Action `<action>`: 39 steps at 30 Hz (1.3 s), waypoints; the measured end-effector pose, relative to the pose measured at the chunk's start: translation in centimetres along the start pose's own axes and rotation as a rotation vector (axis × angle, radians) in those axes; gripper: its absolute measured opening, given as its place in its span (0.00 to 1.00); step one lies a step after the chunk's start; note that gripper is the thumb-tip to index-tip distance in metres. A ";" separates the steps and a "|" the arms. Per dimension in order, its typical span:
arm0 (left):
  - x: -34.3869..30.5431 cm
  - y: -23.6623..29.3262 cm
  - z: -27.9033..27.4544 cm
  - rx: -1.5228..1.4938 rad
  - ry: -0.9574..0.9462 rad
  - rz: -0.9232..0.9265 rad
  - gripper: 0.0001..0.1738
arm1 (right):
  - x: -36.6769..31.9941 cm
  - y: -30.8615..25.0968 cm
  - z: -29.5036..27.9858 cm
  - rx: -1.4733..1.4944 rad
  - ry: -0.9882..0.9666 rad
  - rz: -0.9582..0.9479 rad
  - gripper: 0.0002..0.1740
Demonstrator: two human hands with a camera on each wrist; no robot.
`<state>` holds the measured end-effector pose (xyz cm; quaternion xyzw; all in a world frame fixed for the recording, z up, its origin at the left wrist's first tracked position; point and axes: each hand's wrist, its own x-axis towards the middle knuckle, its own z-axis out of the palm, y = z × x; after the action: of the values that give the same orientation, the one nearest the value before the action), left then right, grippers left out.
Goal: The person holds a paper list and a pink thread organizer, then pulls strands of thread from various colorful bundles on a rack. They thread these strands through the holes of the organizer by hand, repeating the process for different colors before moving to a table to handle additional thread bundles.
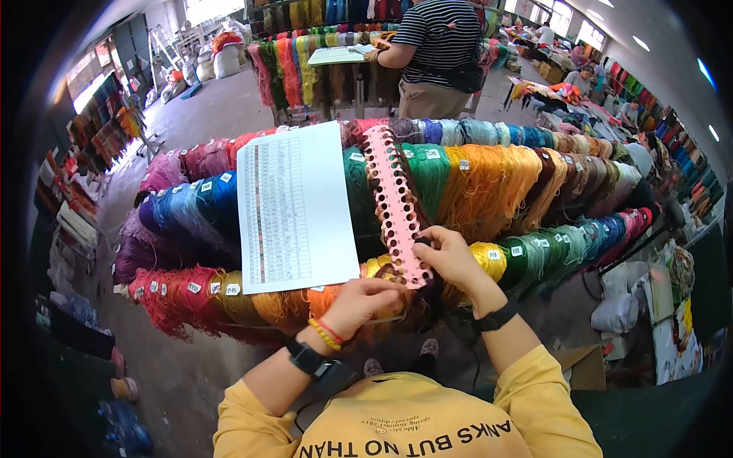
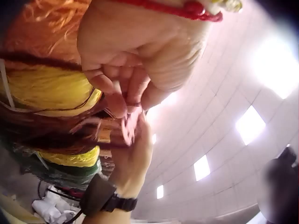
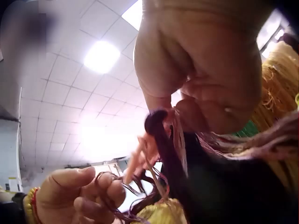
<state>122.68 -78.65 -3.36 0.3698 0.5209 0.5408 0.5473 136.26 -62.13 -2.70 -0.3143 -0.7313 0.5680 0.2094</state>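
Note:
A long pink card (image 1: 395, 217) with rows of round holes along both edges lies over the hanging yarn, dark strands looped through its holes. My right hand (image 1: 456, 263) grips the card near its lower end, thumb on its face. Beside that end, my left hand (image 1: 369, 299) pinches thin dark thread (image 3: 103, 198) between thumb and fingers. In the left wrist view, the card's end (image 2: 131, 126) shows right below the left fingertips. Left of the card, a white printed sheet (image 1: 328, 206) with a table of rows rests on the yarn.
Rails of coloured yarn skeins with small white tags run across in front of me, including orange skeins (image 1: 489, 183) and red ones (image 1: 179, 294). Behind them a person in a striped shirt (image 1: 443, 42) stands by another rack. A cardboard box (image 1: 580, 368) sits on the floor at right.

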 end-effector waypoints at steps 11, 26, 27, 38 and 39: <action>-11.0 3.3 -11.1 -0.264 0.309 0.074 0.15 | -7.8 -4.7 -7.6 0.489 0.282 -0.116 0.11; -5.1 9.5 -4.9 0.267 0.152 -0.067 0.11 | -26.7 -2.4 -30.5 -0.184 1.424 -0.756 0.14; -3.2 9.8 -3.4 0.171 0.104 -0.025 0.12 | -27.6 -2.9 -32.2 -0.027 1.403 -0.785 0.14; 23.8 17.7 31.9 0.210 -0.799 0.037 0.09 | -35.5 -1.5 -48.2 0.236 1.633 -0.627 0.17; 25.8 17.5 36.4 0.223 -0.849 0.025 0.10 | -33.9 -2.6 -48.1 0.314 1.682 -0.637 0.17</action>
<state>151.11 -45.22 15.92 0.6223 0.3006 0.2879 0.6629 191.80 -52.58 14.39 -0.3760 -0.3040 0.1602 0.8606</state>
